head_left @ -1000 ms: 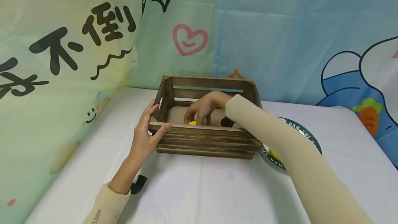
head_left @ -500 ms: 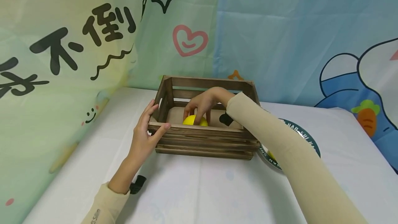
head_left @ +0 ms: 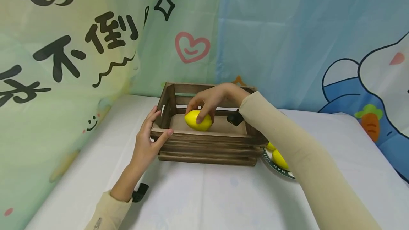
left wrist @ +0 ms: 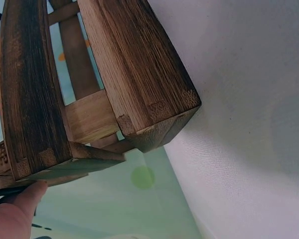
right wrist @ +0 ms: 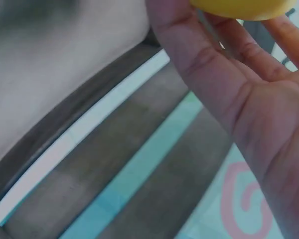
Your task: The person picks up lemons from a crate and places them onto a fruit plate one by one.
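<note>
My right hand [head_left: 215, 98] pinches a yellow lemon [head_left: 198, 125] between thumb and fingers, inside the top of a slatted wooden crate [head_left: 207, 147]. In the right wrist view the lemon [right wrist: 244, 7] shows at the top edge above the palm [right wrist: 269, 107]. At the crate's front left corner rests my left hand [head_left: 147, 141], its fingers extended along the end and its thumb on the front rim. The left wrist view shows that thumb [left wrist: 32, 196] against the crate's top slat [left wrist: 30, 89]. The front boards hide part of the crate's floor.
Right of the crate stands a round plate [head_left: 275, 168] with a dark green lettered rim, partly under my right sleeve. Lemons [head_left: 280, 159] lie on it. A white cloth [head_left: 191, 198] covers the table. Printed fabric [head_left: 265, 45] hangs close behind the crate.
My right hand has lifted the lemon from low in the crate up to near its front rim. The left hand keeps its place on the corner. The head view has tilted up slightly.
</note>
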`<state>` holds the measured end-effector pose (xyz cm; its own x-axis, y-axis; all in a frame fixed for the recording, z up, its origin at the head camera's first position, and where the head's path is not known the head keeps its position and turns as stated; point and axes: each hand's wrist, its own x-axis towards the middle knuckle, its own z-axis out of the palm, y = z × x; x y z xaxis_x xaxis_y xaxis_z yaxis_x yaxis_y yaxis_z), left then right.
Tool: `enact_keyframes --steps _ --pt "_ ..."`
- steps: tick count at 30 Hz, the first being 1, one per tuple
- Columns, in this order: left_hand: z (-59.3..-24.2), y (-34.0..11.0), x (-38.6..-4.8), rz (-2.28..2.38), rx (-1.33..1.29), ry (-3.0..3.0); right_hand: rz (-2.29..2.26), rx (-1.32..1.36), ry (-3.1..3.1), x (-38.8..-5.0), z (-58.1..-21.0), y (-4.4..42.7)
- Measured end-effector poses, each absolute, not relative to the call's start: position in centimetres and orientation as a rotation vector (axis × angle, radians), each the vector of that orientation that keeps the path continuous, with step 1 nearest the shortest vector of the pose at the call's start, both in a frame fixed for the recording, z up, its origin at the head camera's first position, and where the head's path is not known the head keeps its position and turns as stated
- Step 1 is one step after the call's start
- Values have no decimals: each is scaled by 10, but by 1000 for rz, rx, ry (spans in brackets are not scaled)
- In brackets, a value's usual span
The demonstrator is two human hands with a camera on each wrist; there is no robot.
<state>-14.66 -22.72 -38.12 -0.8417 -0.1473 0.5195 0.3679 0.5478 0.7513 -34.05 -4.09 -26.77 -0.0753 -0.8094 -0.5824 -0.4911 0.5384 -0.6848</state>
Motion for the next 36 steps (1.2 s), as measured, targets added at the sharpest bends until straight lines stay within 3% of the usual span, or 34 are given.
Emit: enact_keyframes --steps 20,29,36 --pt "-383 -228 -146 -1266 -170 -2264 -474 -1192 1797 -323 -220 0" --pt "-383 -229 -147 -1275 -162 -2264 -568 -1189 1804 -309 -226 23" --pt "-383 -227 -147 -1276 -168 -2254 -557 -1344 1811 -293 -219 39"
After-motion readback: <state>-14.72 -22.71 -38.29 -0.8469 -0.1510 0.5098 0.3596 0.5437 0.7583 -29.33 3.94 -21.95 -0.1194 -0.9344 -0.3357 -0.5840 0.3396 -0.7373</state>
